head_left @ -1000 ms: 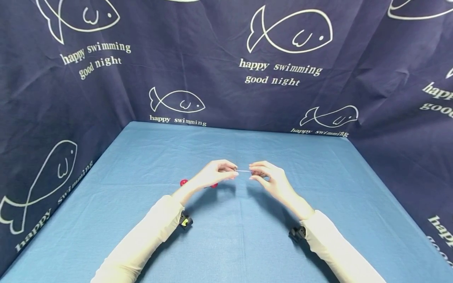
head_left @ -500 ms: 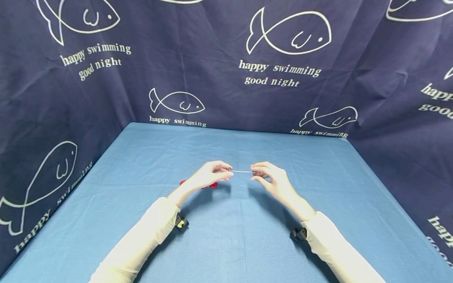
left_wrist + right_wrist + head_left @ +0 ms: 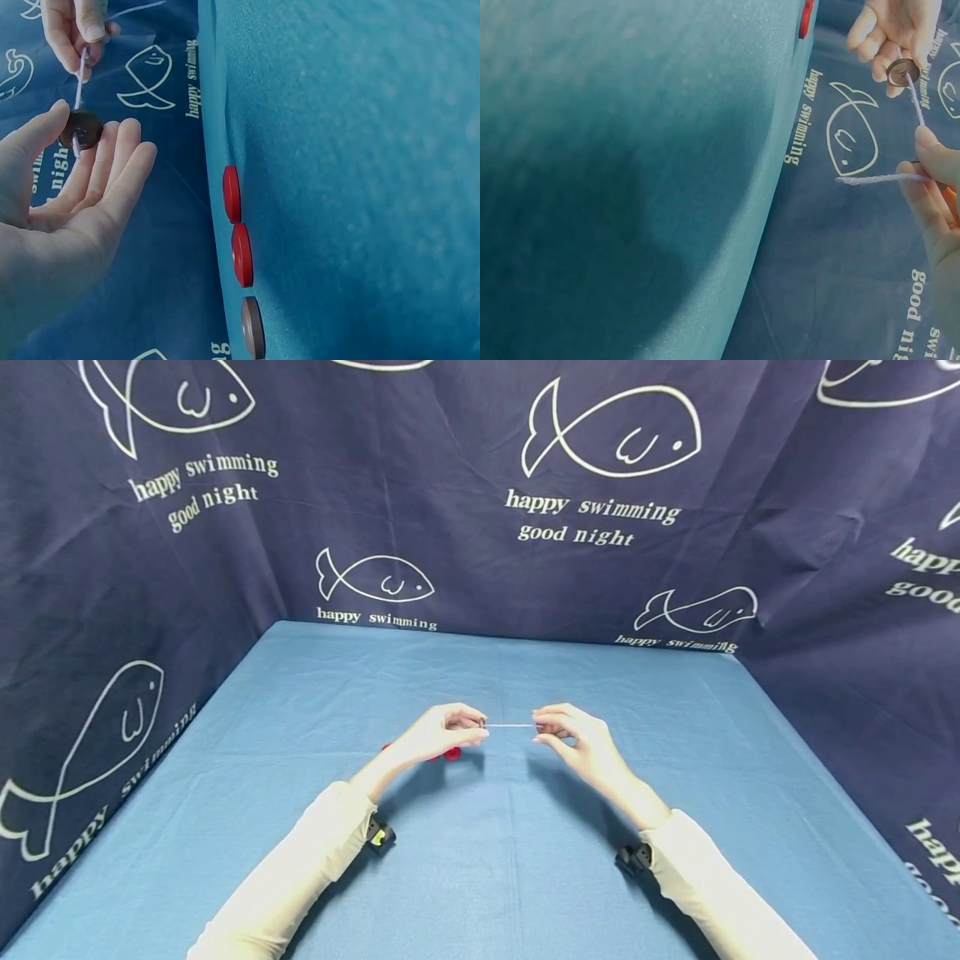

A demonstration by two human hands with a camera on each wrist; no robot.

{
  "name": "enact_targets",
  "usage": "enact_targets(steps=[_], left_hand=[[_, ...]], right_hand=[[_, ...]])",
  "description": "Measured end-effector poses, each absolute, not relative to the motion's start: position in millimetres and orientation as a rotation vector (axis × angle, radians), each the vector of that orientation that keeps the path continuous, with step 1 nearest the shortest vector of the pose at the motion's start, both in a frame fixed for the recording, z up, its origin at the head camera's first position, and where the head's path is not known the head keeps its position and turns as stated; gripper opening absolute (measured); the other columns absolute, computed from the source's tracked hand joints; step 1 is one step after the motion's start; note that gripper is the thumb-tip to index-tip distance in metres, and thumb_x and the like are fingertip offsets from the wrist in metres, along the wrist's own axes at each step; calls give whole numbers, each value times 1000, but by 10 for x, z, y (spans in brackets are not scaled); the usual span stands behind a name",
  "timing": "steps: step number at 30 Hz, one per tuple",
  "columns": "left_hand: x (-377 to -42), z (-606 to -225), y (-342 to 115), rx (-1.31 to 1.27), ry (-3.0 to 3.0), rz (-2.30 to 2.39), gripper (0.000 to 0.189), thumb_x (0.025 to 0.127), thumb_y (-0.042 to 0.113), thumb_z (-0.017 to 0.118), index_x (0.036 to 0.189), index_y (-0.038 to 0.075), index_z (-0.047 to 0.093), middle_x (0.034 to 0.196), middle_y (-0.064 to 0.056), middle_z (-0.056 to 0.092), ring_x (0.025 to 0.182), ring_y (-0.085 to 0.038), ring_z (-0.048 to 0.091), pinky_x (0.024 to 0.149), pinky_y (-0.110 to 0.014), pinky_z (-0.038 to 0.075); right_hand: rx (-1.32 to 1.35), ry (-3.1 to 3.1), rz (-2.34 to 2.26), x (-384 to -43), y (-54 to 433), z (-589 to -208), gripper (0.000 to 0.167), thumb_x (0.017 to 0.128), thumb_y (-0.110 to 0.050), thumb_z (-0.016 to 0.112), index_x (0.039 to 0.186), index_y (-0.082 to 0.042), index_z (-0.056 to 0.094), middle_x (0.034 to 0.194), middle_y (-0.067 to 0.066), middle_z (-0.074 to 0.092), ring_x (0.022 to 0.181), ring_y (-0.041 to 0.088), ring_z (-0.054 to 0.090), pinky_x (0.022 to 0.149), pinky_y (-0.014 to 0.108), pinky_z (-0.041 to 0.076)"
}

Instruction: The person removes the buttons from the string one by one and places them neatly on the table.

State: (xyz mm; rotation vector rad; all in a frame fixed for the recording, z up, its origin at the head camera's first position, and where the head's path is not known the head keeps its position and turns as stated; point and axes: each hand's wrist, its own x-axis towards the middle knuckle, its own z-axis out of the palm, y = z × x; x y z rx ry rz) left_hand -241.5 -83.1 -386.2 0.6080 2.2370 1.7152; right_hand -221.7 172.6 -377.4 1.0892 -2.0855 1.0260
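Observation:
My left hand [image 3: 437, 732] pinches a round brown button [image 3: 84, 127] at its rim between thumb and fingers. A thin lilac cord [image 3: 510, 725] runs through the button, and a short bit of it shows on the near side in the left wrist view. The cord stretches straight across to my right hand [image 3: 576, 737], whose thumb and fingertips pinch it. In the right wrist view a loose cord end [image 3: 862, 180] sticks out from the right fingers, with a dark edge showing between them. Both hands are raised over the blue table.
On the blue tablecloth [image 3: 510, 877], under the left forearm, lie red buttons [image 3: 452, 753], partly hidden in the head view. The left wrist view shows a brown button [image 3: 253, 328] in line with them. A dark blue fish-print curtain [image 3: 480, 468] surrounds the table.
My left hand has moved left with the button, away from the right hand. More of the cord now shows between the hands. The right hand has hardly moved.

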Motion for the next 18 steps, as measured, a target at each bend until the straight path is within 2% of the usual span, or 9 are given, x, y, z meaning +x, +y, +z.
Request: enact_targets(steps=[4,11,18], left_hand=[[-2421,-3874,-834,609,2251,1705,42,87,15,67,122,-5,56,103,-15,68,96,-34,66,85,-45,51],[-2412,-3862,-843,617,2323,1657,41,85,18,69,120,-2,59,103,-11,69,86,-13,68,76,-26,52],[-2416,-3864,-851,613,2339,1635,42,84,21,71,120,1,60,105,-9,69,87,-12,66,75,-25,51]], right_hand=[[1102,-2069,1025,-2232,1740,-3790,34,65,9,79,97,1,69,94,12,68,69,20,66,66,16,51],[1099,-2068,1031,-2237,1753,-3781,35,65,9,79,98,0,69,94,12,69,69,19,66,65,17,52],[1086,-2096,1027,-2248,1766,-3774,33,67,7,78,97,0,69,95,12,69,71,19,66,66,14,51]])
